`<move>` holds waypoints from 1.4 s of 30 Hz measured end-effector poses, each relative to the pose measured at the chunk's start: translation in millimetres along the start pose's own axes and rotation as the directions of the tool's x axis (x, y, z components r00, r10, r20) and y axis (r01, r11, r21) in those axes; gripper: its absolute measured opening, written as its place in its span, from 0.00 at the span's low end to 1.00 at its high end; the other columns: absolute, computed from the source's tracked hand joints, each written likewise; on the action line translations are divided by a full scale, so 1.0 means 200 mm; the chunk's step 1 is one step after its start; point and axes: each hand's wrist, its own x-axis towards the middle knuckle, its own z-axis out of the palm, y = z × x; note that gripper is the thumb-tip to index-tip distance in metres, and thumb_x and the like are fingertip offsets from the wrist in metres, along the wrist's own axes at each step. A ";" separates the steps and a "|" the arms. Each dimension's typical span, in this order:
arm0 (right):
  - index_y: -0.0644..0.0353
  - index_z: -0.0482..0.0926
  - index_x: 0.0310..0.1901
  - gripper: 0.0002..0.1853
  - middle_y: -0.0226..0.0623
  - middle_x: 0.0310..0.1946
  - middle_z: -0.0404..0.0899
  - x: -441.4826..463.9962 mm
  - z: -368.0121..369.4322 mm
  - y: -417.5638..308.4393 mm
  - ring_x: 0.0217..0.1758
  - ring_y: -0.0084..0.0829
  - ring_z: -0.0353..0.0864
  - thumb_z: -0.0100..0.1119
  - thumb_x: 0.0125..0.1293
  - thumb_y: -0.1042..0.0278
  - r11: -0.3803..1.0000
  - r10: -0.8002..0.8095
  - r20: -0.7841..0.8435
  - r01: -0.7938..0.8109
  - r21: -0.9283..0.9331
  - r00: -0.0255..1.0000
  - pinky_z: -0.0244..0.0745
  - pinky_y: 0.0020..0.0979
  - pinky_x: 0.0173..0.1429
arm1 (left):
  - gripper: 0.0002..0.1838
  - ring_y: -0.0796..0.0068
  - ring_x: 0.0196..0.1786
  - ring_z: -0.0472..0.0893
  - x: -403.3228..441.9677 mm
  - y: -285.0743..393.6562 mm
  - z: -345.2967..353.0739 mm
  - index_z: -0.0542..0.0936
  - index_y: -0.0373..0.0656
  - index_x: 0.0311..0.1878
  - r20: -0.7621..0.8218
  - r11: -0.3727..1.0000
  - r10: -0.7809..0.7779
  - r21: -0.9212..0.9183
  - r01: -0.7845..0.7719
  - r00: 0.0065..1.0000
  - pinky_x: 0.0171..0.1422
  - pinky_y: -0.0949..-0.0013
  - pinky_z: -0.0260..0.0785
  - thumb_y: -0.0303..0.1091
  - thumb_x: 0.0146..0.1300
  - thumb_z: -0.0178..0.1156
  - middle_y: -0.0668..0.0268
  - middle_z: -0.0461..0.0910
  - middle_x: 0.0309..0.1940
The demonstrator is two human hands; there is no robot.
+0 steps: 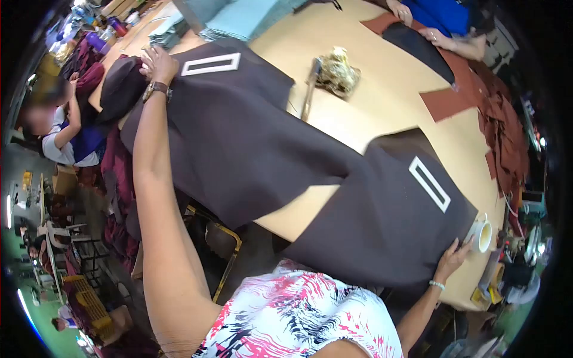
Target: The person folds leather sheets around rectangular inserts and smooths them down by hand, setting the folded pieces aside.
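Observation:
A large dark grey-brown fabric piece [239,143] lies across the table and hangs over its near edge. Two white rectangular frame shapes show on it, one at the upper left [211,64] and one at the right [429,184]. My left hand [159,64], with a watch at the wrist, reaches to the far left edge of the fabric; its fingers look bent over the cloth there. At the lower right corner my right hand [455,260] rests against the fabric's edge, thumb and fingers apart. Just beyond its fingertips stands a white cup [481,235].
A crumpled gold-coloured bundle [339,74] and a thin brown tool [310,89] lie mid-table [334,128]. Across it, another person's hands [437,39] touch rust-brown cloth [449,102]. Stacked light-blue cloth [239,21] is at the back. Another person [68,131] sits left.

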 end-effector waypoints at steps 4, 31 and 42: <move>0.66 0.53 0.68 0.31 0.55 0.66 0.59 0.00 0.04 0.10 0.65 0.48 0.64 0.51 0.67 0.68 0.998 -0.056 -0.046 0.055 -0.034 0.997 0.60 0.39 0.67 | 0.39 0.41 0.71 0.50 -0.33 0.42 -0.29 0.57 0.44 0.69 -0.229 0.885 0.386 -0.181 -0.429 0.894 0.68 0.37 0.48 0.48 0.57 0.57 0.48 0.52 0.70; 0.61 0.70 0.59 0.32 0.50 0.55 0.68 0.03 -0.35 0.16 0.57 0.48 0.69 0.66 0.54 0.56 0.903 -0.231 -0.074 0.185 -0.388 0.970 0.65 0.43 0.59 | 0.39 0.51 0.70 0.56 -2.07 1.23 -0.96 0.62 0.42 0.67 -0.105 0.146 0.940 -0.736 -0.661 0.325 0.70 0.46 0.47 0.53 0.56 0.61 0.52 0.56 0.68; 0.56 0.81 0.50 0.43 0.49 0.69 0.53 0.49 -0.33 0.20 0.75 0.53 0.38 0.38 0.55 0.23 0.760 0.161 0.394 0.141 -0.634 0.905 0.28 0.61 0.70 | 0.43 0.51 0.73 0.47 -2.10 1.23 -0.88 0.56 0.47 0.70 0.014 0.204 0.956 -0.750 -0.629 0.294 0.72 0.41 0.38 0.57 0.56 0.58 0.53 0.48 0.72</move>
